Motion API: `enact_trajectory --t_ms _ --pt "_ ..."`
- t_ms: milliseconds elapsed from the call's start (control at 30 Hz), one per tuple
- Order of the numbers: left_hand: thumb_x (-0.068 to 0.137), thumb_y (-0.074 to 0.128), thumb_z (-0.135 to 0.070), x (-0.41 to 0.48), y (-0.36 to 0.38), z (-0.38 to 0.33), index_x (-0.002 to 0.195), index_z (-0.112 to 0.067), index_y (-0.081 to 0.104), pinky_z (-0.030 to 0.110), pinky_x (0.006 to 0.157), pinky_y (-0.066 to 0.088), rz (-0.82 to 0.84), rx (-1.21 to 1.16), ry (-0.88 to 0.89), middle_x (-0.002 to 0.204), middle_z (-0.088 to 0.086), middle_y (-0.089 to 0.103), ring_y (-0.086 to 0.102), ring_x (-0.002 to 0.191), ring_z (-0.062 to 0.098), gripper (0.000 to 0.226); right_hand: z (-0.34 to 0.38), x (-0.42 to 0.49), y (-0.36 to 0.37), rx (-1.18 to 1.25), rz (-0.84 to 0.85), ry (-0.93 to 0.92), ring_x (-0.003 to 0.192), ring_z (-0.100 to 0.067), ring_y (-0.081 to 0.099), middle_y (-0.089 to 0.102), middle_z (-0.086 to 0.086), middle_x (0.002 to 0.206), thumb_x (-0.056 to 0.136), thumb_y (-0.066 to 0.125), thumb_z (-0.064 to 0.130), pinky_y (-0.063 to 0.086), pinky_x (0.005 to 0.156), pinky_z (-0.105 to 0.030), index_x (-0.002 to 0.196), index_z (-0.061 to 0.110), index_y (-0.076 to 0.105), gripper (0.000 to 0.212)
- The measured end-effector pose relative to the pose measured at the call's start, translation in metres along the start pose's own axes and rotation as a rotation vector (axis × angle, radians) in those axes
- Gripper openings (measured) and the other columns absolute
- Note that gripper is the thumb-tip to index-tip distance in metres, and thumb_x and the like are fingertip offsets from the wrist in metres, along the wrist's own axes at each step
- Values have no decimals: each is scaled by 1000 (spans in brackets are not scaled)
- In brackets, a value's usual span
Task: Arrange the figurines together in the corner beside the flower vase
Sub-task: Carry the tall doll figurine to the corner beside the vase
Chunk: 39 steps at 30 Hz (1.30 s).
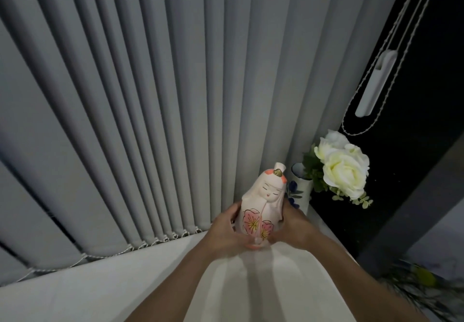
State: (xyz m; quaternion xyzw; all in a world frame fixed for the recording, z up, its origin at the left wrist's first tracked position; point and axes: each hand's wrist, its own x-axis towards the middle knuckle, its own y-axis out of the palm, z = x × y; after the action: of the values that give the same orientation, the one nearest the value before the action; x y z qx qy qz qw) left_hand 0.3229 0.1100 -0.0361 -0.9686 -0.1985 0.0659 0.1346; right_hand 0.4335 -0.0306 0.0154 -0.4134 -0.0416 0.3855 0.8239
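A white ceramic doll figurine (263,203) with pink flowers painted on its body stands upright near the far right corner of the white ledge (100,286). My left hand (223,231) cups its left side and my right hand (292,228) cups its right side. Just behind and to the right of it stands a white vase with blue painting (300,189), holding white roses (344,168) that lean to the right. The figurine's base is hidden by my fingers. No other figurine is in view.
Grey vertical blinds (150,108) hang along the back of the ledge, their bottom chain resting on it. A dark window with a blind cord and white weight (376,83) is at the right. Blurred greenery (424,286) sits at the lower right.
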Motion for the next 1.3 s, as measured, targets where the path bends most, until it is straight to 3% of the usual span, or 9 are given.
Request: enact_trajectory --t_ms 100,233,400,567,633,733,1033,1233,1300 --pt "40 90 -36 1 -3 3 103 -56 53 12 76 52 -4 16 -6 104 -25 69 61 103 -4 76 1 1 3 1 -3 6 121 -24 52 54 -4 132 59 84 9 49 100 -43 139 22 28 98" --pt "42 89 -36 -2 -5 3 116 -47 51 22 87 53 -12 11 -9 111 -20 66 58 109 2 84 4 3 7 17 -3 -8 123 -25 52 54 -4 133 62 82 5 49 101 -41 137 22 29 94" --pt "55 89 -23 -6 -6 2 132 -36 43 1 69 50 -5 -6 -2 118 -19 61 53 110 -4 91 4 2 12 57 -23 14 124 -25 51 54 -5 133 64 82 7 47 104 -42 134 19 32 87" --pt "58 88 -22 -11 -9 -1 138 -30 37 -4 71 45 7 30 -19 119 -20 56 50 115 -4 95 3 -4 16 90 -28 33 124 -27 50 53 -8 132 66 80 6 47 103 -44 129 16 33 79" --pt "58 87 -25 -17 -12 -3 142 -27 30 3 90 44 -26 64 -27 134 -14 50 47 120 -3 102 6 -8 18 87 -39 35 126 -27 48 51 -9 134 67 80 8 46 104 -44 130 14 32 79" --pt "59 87 -30 -30 -20 -5 147 -26 19 32 117 30 -67 101 -52 153 -6 29 29 139 10 111 14 -16 20 102 -65 16 127 -28 48 50 -10 136 67 80 7 45 105 -42 133 13 30 83" --pt "58 86 -38 -84 -53 -16 145 -35 20 43 117 29 -137 115 -29 155 -5 24 26 141 16 109 46 -68 26 32 -143 -24 120 -28 53 54 -6 133 70 78 11 44 86 -28 143 18 12 98" --pt "48 84 -53 -149 -73 -27 144 -35 23 40 118 28 -141 66 -13 154 -7 26 27 139 9 115 79 -123 48 -78 -108 -11 136 -28 36 33 -11 151 74 76 18 37 111 -41 147 9 6 102" --pt "43 80 -61 -178 -80 -26 144 -34 24 42 118 28 -144 72 -17 153 -8 29 27 140 8 119 92 -147 63 -120 -56 -15 141 -26 27 23 -10 156 76 75 25 32 114 -36 148 8 0 106"
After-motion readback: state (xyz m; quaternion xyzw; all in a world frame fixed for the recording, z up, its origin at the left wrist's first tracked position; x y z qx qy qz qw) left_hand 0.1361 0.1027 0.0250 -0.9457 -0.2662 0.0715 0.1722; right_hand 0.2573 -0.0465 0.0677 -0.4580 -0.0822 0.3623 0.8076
